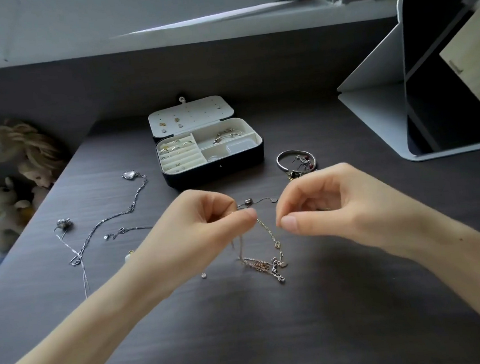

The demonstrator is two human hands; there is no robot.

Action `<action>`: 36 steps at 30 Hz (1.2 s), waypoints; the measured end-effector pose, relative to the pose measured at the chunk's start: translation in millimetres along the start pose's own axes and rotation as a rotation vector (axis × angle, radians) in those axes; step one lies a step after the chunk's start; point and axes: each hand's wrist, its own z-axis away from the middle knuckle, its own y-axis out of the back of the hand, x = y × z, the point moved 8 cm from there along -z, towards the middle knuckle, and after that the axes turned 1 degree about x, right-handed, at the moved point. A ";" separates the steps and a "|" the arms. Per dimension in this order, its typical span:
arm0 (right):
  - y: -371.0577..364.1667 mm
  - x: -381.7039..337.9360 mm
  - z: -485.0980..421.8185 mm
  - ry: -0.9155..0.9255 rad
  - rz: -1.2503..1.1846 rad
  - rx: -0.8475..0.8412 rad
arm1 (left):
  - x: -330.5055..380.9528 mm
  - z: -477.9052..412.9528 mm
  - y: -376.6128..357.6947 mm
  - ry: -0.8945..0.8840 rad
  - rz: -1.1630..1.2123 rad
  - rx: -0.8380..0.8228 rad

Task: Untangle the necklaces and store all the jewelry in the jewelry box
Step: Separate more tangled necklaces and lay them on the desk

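I see my left hand [207, 223] with its fingers curled, pinching a thin chain of the tangled necklaces [265, 263]. My right hand [323, 203] is curled too, with thumb and first finger pinched on a chain that runs across from the left hand. The rest of the knot hangs down between both hands and lies on the dark desk [277, 339]. The open jewelry box [210, 155] sits just past my hands. A silver bangle [295, 160] lies just behind the right hand. A long silver necklace [113, 217] lies left of my left hand.
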 end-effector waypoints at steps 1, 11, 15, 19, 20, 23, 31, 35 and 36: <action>-0.4 0.7 -0.2 0.005 -0.010 0.008 | 0.7 0.4 -1.5 -0.007 0.002 -0.013; -24.6 -2.0 -4.4 0.162 0.265 0.073 | 13.0 5.5 -16.6 -0.083 -0.009 -0.183; -22.1 3.7 -4.3 0.011 -0.010 0.014 | 8.9 2.9 -6.7 -0.063 -0.087 -0.101; -13.0 -2.3 -3.7 -0.002 -0.334 0.001 | 3.8 0.1 0.3 -0.025 -0.141 -0.026; -10.8 -3.7 -4.0 0.004 -0.372 0.000 | 1.6 -0.8 0.9 -0.010 -0.155 -0.014; -10.8 -4.1 -3.3 -0.023 -0.478 -0.023 | -3.6 -1.7 1.2 0.046 -0.148 -0.005; -7.4 1.6 -2.7 -0.071 -0.387 0.054 | -8.2 -2.0 -1.7 0.125 -0.125 -0.034; -3.0 6.9 -2.9 -0.094 -0.360 0.060 | -8.9 -1.4 -2.1 0.135 -0.155 -0.045; -3.2 7.4 -2.7 -0.105 -0.355 0.031 | -10.1 -1.7 -1.7 0.142 -0.158 -0.046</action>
